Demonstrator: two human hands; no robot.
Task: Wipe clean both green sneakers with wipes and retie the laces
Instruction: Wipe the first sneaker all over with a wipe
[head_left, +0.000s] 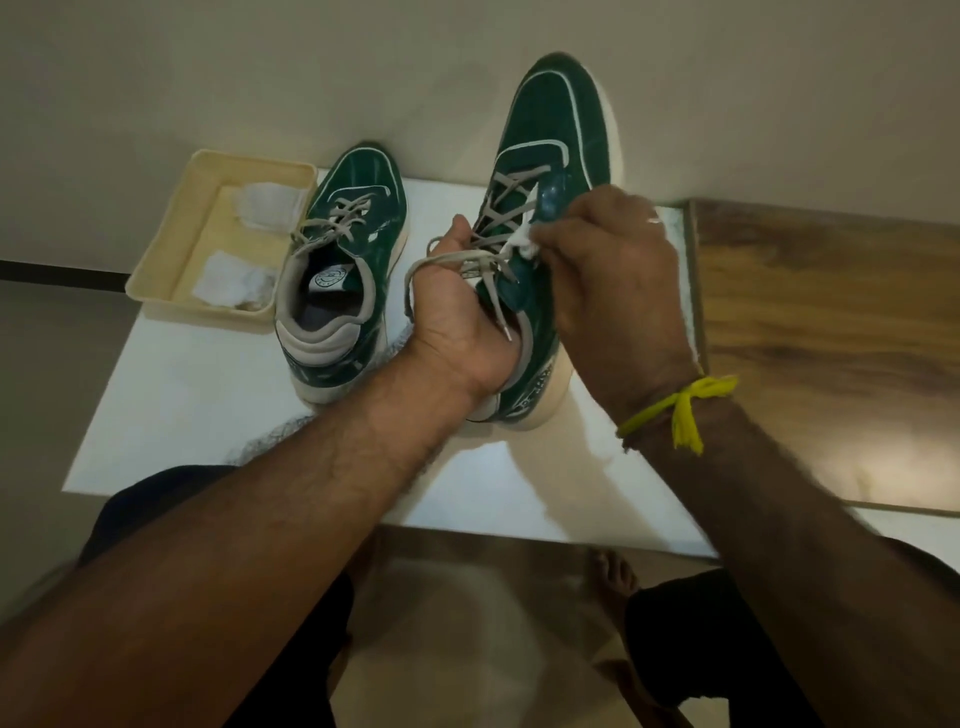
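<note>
Head view: two green sneakers (348, 249) (550, 150), two hands (462, 312) (618, 270), one tray (171, 249).

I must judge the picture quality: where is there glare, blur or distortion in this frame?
Head view: glare on the white table near its front edge; motion blur on the right hand and its wipe; wide-angle stretching enlarges the raised sneaker and forearms; the left hand and tray look sharp; dim room overall.

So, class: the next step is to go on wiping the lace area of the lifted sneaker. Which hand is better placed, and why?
The right hand. It pinches the white wipe against the lifted sneaker; the left hand grips that shoe, steadying it.
</note>
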